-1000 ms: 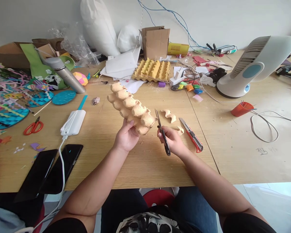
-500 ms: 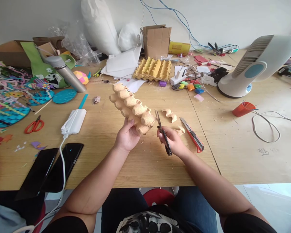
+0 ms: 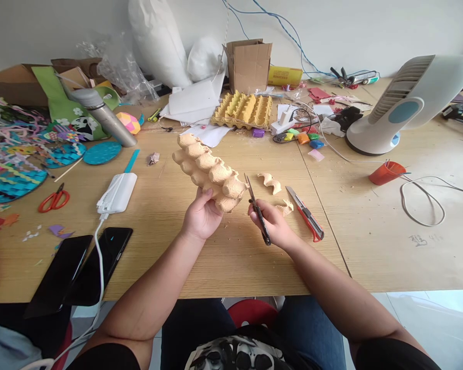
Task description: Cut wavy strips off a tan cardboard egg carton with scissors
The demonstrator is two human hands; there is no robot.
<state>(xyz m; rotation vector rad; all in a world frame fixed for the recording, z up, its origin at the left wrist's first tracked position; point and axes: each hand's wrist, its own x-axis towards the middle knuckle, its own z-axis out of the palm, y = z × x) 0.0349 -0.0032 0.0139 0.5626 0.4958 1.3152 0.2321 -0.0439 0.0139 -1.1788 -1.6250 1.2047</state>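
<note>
My left hand (image 3: 202, 216) is closed on the near end of a tan egg carton piece (image 3: 208, 167), holding it tilted above the table with its rounded cups facing up. In my right hand (image 3: 272, 221) is a pair of scissors (image 3: 260, 218) with dark handles, its blades pointing up and away from me beside the carton's near right corner. Cut carton scraps (image 3: 269, 183) lie on the table just right of the scissors. Close by rests a red and black utility knife (image 3: 305, 215) with its blade out.
A yellow egg tray (image 3: 242, 110) sits farther back before a cardboard box (image 3: 247, 66). At left are orange-handled scissors (image 3: 54, 199), a white power bank (image 3: 117, 193) and two phones (image 3: 98, 267). A fan (image 3: 405, 105) and an orange cup (image 3: 387, 173) stand at right.
The carton and the scissors have shifted very slightly to the left. Both hands keep their hold, and the things on the table lie as before.
</note>
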